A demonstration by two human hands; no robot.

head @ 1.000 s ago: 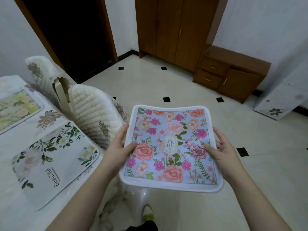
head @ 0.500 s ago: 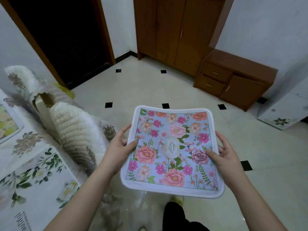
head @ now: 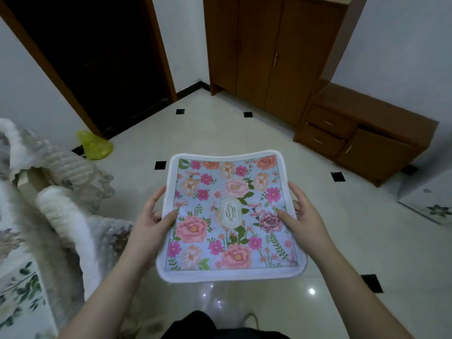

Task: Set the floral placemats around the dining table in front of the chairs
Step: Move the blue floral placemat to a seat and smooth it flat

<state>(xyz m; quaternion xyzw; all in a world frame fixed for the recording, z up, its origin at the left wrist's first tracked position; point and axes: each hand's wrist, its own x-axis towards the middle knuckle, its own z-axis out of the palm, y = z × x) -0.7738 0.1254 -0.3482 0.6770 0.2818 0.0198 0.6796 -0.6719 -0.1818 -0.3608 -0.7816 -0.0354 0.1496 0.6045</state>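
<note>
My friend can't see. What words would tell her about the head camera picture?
Two hands, left hand and right hand, hold a floral placemat flat above a shiny tiled floor. White-covered chairs stand to the left, and a wooden cabinet behind.

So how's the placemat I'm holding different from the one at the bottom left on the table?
The held placemat shows pink and peach flowers on blue; the table placemat shows green leaves on white. The held one is up in both hands, fully visible; the other lies flat, cut off by the frame. Both are floral.
</note>
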